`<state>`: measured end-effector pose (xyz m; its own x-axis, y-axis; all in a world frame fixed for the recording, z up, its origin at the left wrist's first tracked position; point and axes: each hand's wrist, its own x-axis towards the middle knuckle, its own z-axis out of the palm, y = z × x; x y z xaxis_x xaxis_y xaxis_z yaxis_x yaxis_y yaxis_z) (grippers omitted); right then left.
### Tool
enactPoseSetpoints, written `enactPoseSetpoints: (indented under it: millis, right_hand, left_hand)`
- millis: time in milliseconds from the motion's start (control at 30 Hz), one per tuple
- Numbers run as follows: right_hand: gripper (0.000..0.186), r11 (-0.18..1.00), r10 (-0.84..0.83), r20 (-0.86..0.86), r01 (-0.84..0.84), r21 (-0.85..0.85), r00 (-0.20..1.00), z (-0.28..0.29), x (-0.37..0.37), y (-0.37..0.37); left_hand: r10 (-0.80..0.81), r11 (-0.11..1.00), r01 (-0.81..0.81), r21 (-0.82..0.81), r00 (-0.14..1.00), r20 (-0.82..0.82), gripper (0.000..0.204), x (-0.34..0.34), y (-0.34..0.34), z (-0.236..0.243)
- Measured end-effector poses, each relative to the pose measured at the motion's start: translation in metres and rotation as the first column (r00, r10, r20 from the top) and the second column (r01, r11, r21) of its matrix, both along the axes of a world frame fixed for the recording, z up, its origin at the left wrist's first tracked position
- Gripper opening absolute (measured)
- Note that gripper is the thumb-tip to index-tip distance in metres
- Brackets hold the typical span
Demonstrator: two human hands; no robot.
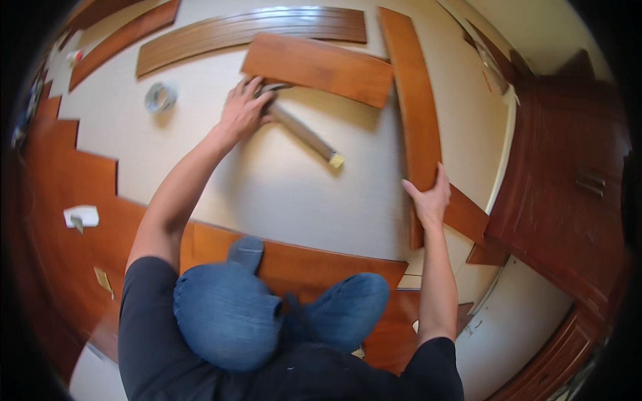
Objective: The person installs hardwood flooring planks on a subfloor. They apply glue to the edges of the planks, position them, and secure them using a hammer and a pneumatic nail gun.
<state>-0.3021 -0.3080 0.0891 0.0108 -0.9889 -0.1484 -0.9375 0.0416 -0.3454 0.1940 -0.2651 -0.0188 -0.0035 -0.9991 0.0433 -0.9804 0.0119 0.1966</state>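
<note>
My left hand (246, 112) is closed round a hammer (302, 134) close to its head, which the fingers partly cover. The handle slants toward the near right and has a yellowish butt end. A short reddish-brown floor plank (321, 67) lies just beyond the hammer. On the right, my right hand (431, 199) grips a long floor plank (416, 113) across its width, thumb on the left edge and fingers on the right. That plank runs away from me, its upper part beside the short plank's right end.
Laid flooring (70, 167) with a stepped edge covers the left and continues under my knees. Pale underlay (200, 147) spreads beyond it. A roll of tape (160, 97), a grooved plank (254, 30) and another plank (124, 43) lie farther off. A dark red cabinet (568, 160) stands at right.
</note>
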Motion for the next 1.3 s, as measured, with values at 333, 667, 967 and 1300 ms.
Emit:
enactPoseSetpoints:
  millis: [333, 667, 967, 1300]
  right_hand:
    - [0.097, 0.99, 0.105, 0.054, -0.099, -0.1, 0.993, 0.081, -0.083, 0.177]
    - [0.11, 0.705, 0.709, -0.006, -0.709, -0.012, 0.705, 0.051, 0.086, 0.217]
    - [0.111, 0.573, 0.819, -0.056, -0.818, 0.052, 0.571, -0.009, 0.148, 0.212]
    - [0.116, 0.578, 0.816, -0.109, -0.805, 0.133, 0.568, -0.052, 0.151, 0.192]
  left_hand:
    - [0.055, 0.979, -0.121, -0.165, 0.932, -0.358, 0.037, -0.028, 0.081, 0.051]
    - [-0.099, 0.97, -0.014, -0.243, 0.889, -0.447, 0.014, 0.005, 0.345, 0.076]
    - [0.555, 0.814, -0.581, -0.007, 0.782, -0.283, 0.013, 0.125, 0.428, 0.038]
    - [0.43, 0.678, -0.347, 0.648, 0.902, 0.033, 0.029, 0.238, 0.345, 0.024]
